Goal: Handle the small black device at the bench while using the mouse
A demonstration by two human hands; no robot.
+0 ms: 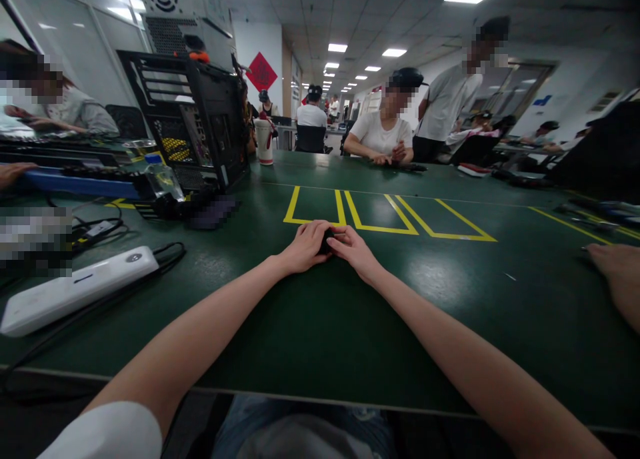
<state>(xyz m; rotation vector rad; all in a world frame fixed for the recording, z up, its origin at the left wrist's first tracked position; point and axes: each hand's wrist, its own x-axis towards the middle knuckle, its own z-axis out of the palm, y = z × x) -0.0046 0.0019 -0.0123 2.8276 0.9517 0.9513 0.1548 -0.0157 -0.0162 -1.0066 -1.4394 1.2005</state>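
Both hands meet over the green tabletop point(320, 332), close to the yellow tape outlines point(315, 221). Between them is a small black object point(326, 240), mostly covered by the fingers, so its kind does not show. My left hand point(307, 246) is curled round it from the left side. From the right, my right hand point(354, 251) closes on the same object, thumb towards me and fingers on its far side.
On the left lie a white power strip point(85, 289) with black cables, a clear bottle point(163, 176) and a black computer case point(200, 119). A cup point(265, 140) stands beyond. Another person's hand point(617, 272) rests at the right edge; a person point(385, 126) sits opposite.
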